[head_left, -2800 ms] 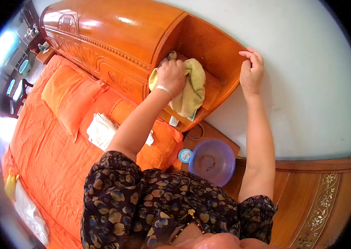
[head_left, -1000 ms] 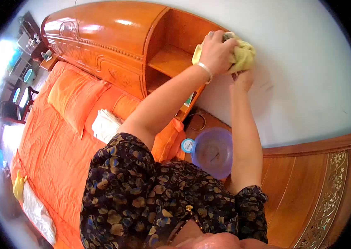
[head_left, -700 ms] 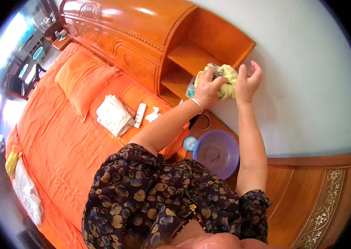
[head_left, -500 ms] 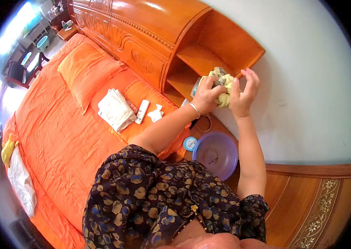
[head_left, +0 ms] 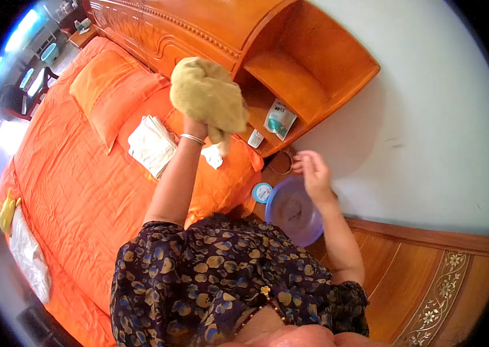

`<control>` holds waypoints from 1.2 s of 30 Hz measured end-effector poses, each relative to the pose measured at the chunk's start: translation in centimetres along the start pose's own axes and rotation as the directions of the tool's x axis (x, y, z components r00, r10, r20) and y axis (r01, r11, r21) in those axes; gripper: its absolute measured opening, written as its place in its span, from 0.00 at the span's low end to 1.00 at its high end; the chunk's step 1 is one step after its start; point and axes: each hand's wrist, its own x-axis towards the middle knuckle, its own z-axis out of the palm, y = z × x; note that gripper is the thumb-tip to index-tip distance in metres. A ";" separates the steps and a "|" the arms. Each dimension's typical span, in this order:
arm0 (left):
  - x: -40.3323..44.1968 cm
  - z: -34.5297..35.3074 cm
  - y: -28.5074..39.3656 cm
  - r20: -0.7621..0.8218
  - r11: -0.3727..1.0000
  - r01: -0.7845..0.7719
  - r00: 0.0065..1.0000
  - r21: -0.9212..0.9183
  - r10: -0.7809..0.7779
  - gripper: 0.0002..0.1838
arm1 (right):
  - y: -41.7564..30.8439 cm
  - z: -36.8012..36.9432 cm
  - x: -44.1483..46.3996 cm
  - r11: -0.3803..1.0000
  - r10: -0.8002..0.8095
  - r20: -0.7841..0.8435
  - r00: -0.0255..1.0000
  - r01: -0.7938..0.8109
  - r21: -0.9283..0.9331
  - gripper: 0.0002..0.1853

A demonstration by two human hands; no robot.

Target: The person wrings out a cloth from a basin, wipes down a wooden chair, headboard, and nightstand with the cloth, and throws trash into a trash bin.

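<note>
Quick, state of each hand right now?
Left hand: carrying a yellow cloth that covers it; open or closed, cannot tell.
Right hand: loosely open, nothing visible in it.

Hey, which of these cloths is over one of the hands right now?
The yellowish cloth, bunched over the left hand and hiding most of it. The folded white cloth lies on the orange bedding instead, with neither hand on it.

Pale wall [head_left: 423,127] right, orange-covered bed [head_left: 77,202] left

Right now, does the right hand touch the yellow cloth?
Apart. The head view shows a wide gap between the right hand and the yellow cloth.
</note>
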 end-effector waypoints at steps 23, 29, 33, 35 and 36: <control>-6.1 -6.8 -0.8 -0.232 0.949 0.310 0.928 0.051 -0.290 0.26 | 9.1 13.2 12.1 0.255 0.663 -0.103 0.742 -0.094 0.962 0.07; -5.0 -6.7 -0.8 -0.107 0.947 0.271 0.961 0.175 -0.255 0.24 | 1.2 12.3 3.1 0.620 0.381 0.080 0.921 -0.318 0.718 0.10; -4.2 -6.8 -2.2 -0.084 0.922 0.337 0.941 0.193 -0.327 0.24 | -2.7 9.8 3.1 0.745 0.253 0.017 0.967 -0.206 0.634 0.13; -3.9 -5.7 -2.9 -0.070 0.929 0.368 0.928 0.025 -0.366 0.25 | -3.8 9.1 4.6 0.723 0.184 -0.008 0.983 -0.130 0.679 0.14; -3.6 -5.3 -3.1 -0.054 0.931 0.365 0.930 0.026 -0.363 0.24 | -3.9 8.7 5.3 0.738 0.167 -0.025 0.986 -0.108 0.666 0.13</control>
